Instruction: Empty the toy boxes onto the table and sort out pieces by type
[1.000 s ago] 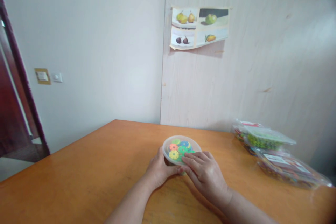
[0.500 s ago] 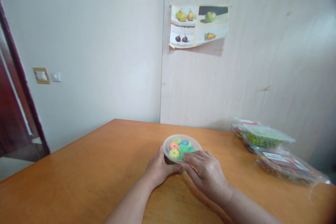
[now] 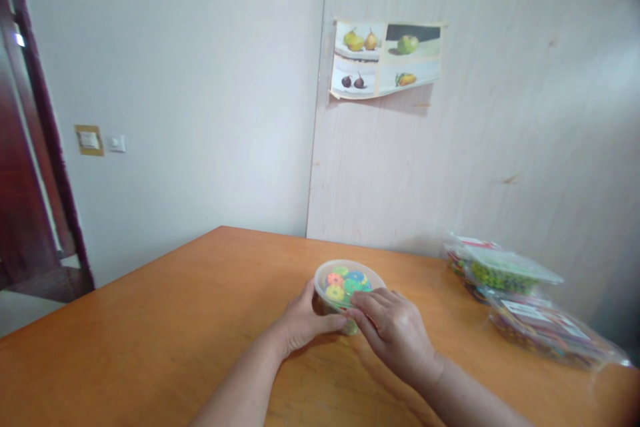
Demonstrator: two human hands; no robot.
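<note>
Both hands, left hand (image 3: 300, 320) and right hand (image 3: 395, 330), maybe pinching tub (image 3: 350, 280) lid (image 3: 327, 293); could pop, spilling colored pieces (image 3: 345, 282).

Both forearms bare, no sleeves; hands (image 3: 350, 327) ungloved, no rings visible.

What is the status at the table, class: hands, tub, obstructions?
Left hand and right hand both grip the lidded clear tub of coloured flower discs. Tub rests on table. Packets lie apart, right.
</note>
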